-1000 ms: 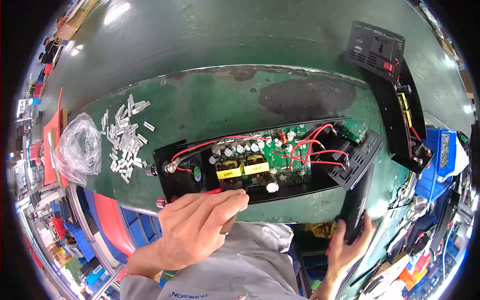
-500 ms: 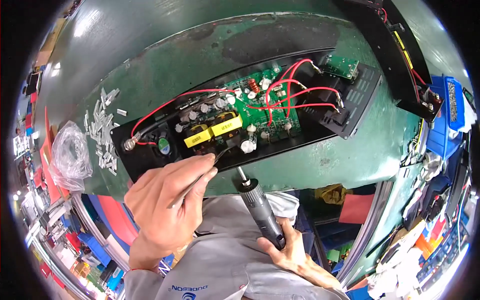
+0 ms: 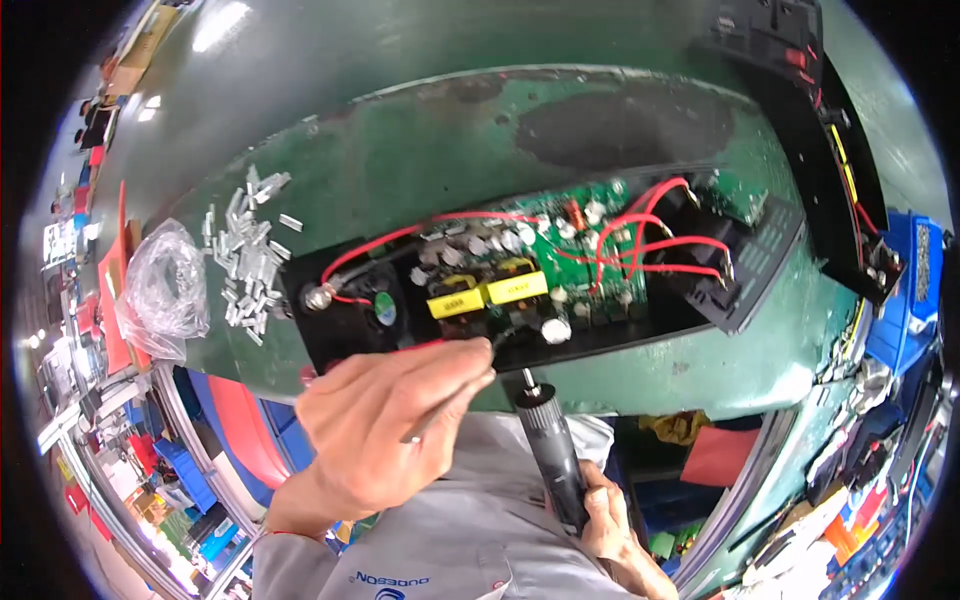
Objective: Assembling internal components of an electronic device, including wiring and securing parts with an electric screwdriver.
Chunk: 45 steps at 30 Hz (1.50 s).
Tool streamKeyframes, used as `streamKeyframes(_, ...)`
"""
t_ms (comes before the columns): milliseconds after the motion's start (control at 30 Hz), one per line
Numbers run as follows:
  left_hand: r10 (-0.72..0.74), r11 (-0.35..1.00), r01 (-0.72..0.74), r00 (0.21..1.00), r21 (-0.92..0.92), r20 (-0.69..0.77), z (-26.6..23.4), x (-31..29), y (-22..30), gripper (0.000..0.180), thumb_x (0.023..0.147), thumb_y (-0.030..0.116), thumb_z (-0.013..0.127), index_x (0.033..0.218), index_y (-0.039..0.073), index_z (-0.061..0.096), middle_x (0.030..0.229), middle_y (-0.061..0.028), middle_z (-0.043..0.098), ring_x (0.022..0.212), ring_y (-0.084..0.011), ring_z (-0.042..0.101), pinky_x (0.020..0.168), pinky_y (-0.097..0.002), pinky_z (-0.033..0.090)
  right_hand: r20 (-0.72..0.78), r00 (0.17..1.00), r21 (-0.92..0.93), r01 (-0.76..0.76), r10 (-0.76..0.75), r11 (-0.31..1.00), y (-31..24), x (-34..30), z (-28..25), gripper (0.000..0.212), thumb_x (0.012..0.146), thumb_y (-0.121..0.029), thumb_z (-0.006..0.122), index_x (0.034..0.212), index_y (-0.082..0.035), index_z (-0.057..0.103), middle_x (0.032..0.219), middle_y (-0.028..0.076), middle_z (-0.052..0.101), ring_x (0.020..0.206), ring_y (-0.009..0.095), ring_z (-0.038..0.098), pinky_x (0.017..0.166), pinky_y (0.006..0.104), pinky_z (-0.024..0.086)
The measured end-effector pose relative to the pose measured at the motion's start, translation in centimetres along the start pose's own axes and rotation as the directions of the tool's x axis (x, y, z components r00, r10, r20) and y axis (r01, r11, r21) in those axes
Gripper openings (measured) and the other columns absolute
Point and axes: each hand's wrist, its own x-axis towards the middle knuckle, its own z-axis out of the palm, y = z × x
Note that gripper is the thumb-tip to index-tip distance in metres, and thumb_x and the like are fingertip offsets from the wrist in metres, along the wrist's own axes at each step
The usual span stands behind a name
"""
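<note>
Pinched in my left hand point(image 3: 375, 430) are metal tweezers point(image 3: 426, 420), their tips reaching over the near wall of an open black device case point(image 3: 625, 340). Inside the case lie a green circuit board point(image 3: 615, 262), two yellow-taped transformers point(image 3: 517, 288), a small fan point(image 3: 386, 308) and looping red wires point(image 3: 683, 268). My right hand point(image 3: 608, 520) grips a black electric screwdriver point(image 3: 553, 450), bit upward, close to the case's near wall. Whether the bit touches the wall cannot be told. What the tweezer tips touch is too small to make out.
Clear plastic sleeves point(image 3: 250, 255) lie piled left of the case, beside a crumpled clear bag point(image 3: 165, 290). Another black case point(image 3: 800, 140) stands at the far right near a blue bin point(image 3: 905, 300). The green table's near edge runs just before me.
The whole view has shifted, so the case and table appear lower and further right. Both hands keep their holds, and the tweezers and screwdriver stay near the case's front wall.
</note>
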Motion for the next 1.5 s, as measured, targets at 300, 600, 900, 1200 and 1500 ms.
streamKeyframes(300,0.039,0.999,-0.039,0.999,-0.026,0.002,0.3,-0.4,-0.5,0.035,0.077,0.003,0.084,0.109,0.006,0.069,0.100,-0.0049,0.079,0.080,-0.0182,0.076,0.062,-0.0276,0.053,0.096,0.987,0.225,-0.146,0.127,0.963,0.9,-0.1,-0.7,0.107,0.092,-0.084,0.031,0.131,0.012,0.056,0.088,0.012,0.069,0.072,0.017,0.064,0.066,0.0283,0.049)
streamKeyframes(600,0.112,0.992,-0.122,0.970,-0.033,-0.214,-2.0,0.2,1.7,0.030,0.076,0.008,0.075,0.104,-0.002,0.070,0.093,-0.0140,0.072,0.069,-0.0235,0.068,0.063,-0.0318,0.058,0.016,0.994,0.086,-0.106,0.105,0.991,-1.2,-0.4,0.6,0.062,0.089,-0.043,0.071,0.126,0.005,0.058,0.087,0.006,0.065,0.073,0.013,0.060,0.064,0.0274,0.047)
streamKeyframes(900,0.025,0.948,-0.126,0.944,0.291,0.328,0.6,1.4,0.9,0.047,0.068,0.010,0.073,0.115,0.002,0.071,0.097,-0.0043,0.057,0.077,-0.0176,0.059,0.058,-0.0288,0.050,-0.085,0.995,0.001,-0.045,0.045,0.999,1.4,-1.0,1.6,0.040,0.091,-0.022,0.078,0.121,-0.003,0.059,0.076,-0.003,0.058,0.060,0.007,0.051,0.053,0.0241,0.041)
streamKeyframes(1200,0.062,0.910,-0.249,0.873,0.331,0.485,-0.1,2.9,1.1,0.032,0.070,0.014,0.068,0.097,-0.004,0.071,0.091,-0.0045,0.054,0.088,-0.0161,0.058,0.060,-0.0230,0.050,0.081,0.994,-0.058,-0.068,0.072,0.996,2.9,-0.6,0.6,0.061,0.100,-0.050,0.054,0.125,0.006,0.052,0.091,0.010,0.069,0.081,0.017,0.064,0.076,0.0344,0.054)
streamKeyframes(1500,0.082,0.911,-0.279,0.844,0.303,0.530,0.0,3.2,1.0,0.026,0.072,0.012,0.068,0.091,-0.005,0.070,0.093,-0.0063,0.054,0.090,-0.0173,0.057,0.062,-0.0232,0.052,0.118,0.993,0.332,-0.057,0.019,0.942,2.7,0.6,1.8,0.091,0.099,-0.074,0.035,0.128,0.012,0.042,0.096,0.024,0.069,0.091,0.026,0.068,0.096,0.0383,0.052)
